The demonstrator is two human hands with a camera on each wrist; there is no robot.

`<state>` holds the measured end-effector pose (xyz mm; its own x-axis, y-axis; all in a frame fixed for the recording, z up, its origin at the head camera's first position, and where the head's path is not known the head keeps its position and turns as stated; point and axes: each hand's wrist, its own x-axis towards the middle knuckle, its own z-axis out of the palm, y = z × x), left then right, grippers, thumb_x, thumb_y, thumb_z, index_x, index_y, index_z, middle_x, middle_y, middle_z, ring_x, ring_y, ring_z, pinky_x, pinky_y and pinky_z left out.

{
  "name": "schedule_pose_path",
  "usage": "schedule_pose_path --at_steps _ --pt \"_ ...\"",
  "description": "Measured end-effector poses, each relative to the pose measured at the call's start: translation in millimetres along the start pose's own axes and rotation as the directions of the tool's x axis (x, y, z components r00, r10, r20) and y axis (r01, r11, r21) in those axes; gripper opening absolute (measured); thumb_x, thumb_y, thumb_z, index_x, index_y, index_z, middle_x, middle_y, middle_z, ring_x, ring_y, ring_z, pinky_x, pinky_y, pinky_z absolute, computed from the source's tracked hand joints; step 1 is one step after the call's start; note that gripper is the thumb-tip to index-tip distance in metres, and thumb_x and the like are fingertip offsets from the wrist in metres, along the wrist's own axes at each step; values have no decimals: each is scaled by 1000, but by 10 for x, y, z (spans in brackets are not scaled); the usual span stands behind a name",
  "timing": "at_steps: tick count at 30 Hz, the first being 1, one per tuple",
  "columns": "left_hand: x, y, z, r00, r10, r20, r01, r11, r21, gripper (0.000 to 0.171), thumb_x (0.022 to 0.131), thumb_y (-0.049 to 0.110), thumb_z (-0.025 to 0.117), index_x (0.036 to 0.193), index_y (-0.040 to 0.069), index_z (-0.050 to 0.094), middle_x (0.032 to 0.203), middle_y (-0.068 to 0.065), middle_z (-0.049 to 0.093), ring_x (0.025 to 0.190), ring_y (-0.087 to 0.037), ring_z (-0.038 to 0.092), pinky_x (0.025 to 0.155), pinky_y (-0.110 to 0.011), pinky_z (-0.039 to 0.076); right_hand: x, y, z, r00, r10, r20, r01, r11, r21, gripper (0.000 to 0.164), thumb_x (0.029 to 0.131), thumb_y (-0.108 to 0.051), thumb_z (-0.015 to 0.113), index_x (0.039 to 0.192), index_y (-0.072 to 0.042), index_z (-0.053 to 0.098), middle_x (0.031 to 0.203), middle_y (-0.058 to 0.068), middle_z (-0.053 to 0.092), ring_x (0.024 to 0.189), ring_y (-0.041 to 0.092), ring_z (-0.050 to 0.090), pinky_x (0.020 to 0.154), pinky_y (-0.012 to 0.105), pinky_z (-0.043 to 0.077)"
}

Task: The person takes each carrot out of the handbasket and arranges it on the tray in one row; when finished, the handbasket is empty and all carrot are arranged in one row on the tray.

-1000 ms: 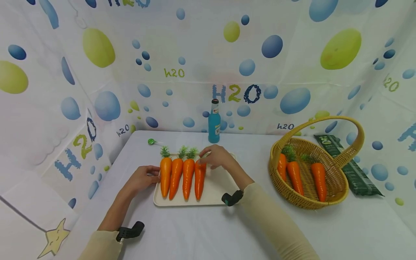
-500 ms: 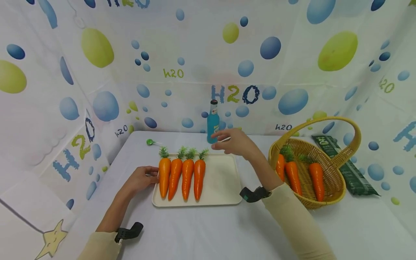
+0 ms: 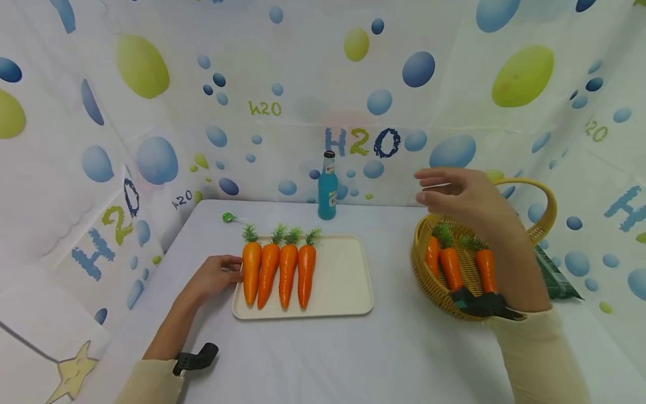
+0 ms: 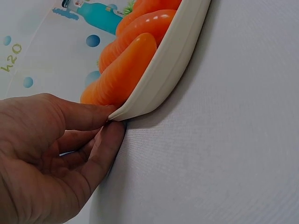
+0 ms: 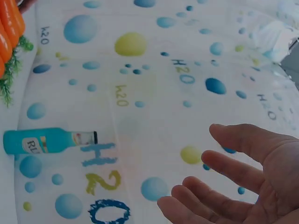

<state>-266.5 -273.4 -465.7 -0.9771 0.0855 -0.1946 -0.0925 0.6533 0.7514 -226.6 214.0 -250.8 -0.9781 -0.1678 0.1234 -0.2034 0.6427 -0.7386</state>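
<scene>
My left hand [image 3: 214, 276] pinches the left rim of a cream rectangular tray [image 3: 343, 275]; in the left wrist view the rim [image 4: 161, 86] sits between thumb and fingertips. Several orange carrots [image 3: 287, 275] with green tops lie side by side on the tray's left half. Over the far left side of a yellow wicker basket [image 3: 423, 275], my right hand [image 3: 466, 196] is held in the air. Its fingers are spread and relaxed around nothing, as the right wrist view shows. Three carrots [image 3: 451, 268] are visible in the basket, partly covered by my right arm.
Behind the tray stands a bottle of blue drink [image 3: 328, 191]. A green lollipop [image 3: 229, 217] lies at the back left. The basket's tall handle [image 3: 547, 207] arches up beside my right forearm, with a dark green packet [image 3: 557, 278] to the right of the basket.
My right hand has let go of the rightmost carrot on the tray and moved right, past the bottle, to above the basket. The left hand has stayed at the tray's rim.
</scene>
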Motion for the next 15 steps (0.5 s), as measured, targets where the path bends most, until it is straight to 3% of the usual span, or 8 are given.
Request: schedule_pose_path --at_steps 5,10,15 --pt "6 9 -14 1000 12 8 -12 1000 -4 50 90 18 68 134 -4 56 114 -15 62 101 -30 56 90 -43 48 -278 187 -298 997 40 -60 -43 998 -54 52 89 -48 69 135 -25 59 122 4 65 101 17 65 78 19 51" --pt "17 10 -15 1000 10 14 -10 1000 6 51 90 18 69 134 -4 56 114 -16 62 99 -29 56 88 -42 49 -456 496 -465 991 72 -112 -84 990 -113 51 92 -45 66 136 -21 58 123 6 62 89 9 67 73 18 50" --pt "-2 -3 -18 1000 -7 11 7 1000 12 51 90 18 68 134 -4 56 115 -16 62 99 -30 56 88 -43 49 -497 822 -534 987 121 -105 -129 989 -74 55 94 -42 65 140 -14 54 130 5 52 90 3 63 73 20 51"
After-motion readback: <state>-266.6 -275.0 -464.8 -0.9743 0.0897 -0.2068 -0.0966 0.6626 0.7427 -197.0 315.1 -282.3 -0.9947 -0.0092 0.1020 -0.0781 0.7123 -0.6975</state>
